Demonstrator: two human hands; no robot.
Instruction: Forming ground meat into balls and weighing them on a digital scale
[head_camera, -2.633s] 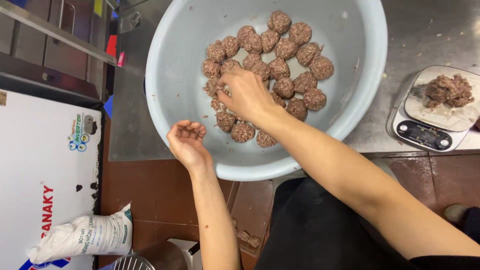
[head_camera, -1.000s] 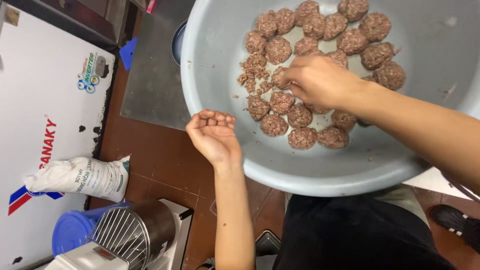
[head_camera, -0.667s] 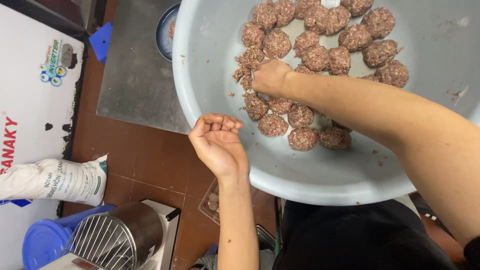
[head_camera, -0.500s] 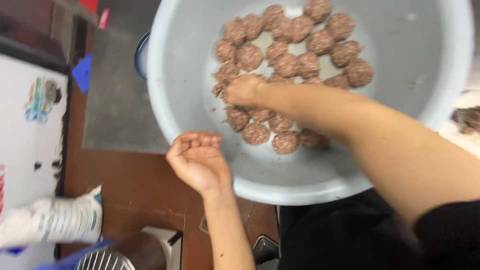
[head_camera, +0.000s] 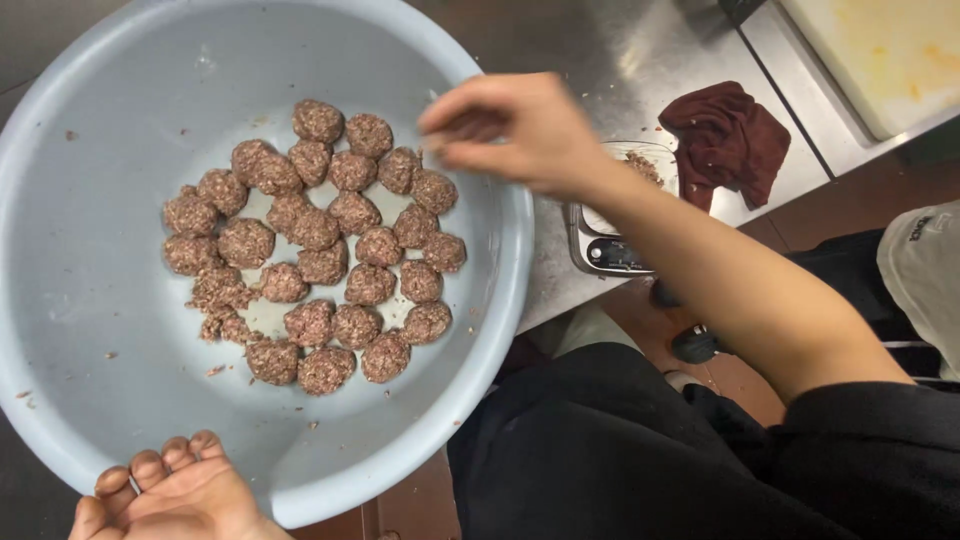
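The pale basin (head_camera: 90, 130) on the steel table (head_camera: 600, 60) holds raw meatballs (head_camera: 330, 240). Right hand (head_camera: 510, 130), blurred, seemingly pinched narrow above the rim; left hand (head_camera: 175, 495) cupped loosely, holding nothing.

Right hand (head_camera: 510, 130) blurred by motion; not clear whether fingers (head_camera: 455, 112) pinch anything. Left hand (head_camera: 165, 495) cut off by the bottom edge, only curled fingers and part of the palm seen. Bowl (head_camera: 60, 300) cut off at left and top. Scale (head_camera: 610, 240) partly hidden behind the right forearm; contents of its tray too small to tell. Cutting board (head_camera: 880, 50) cut off at the top right corner.
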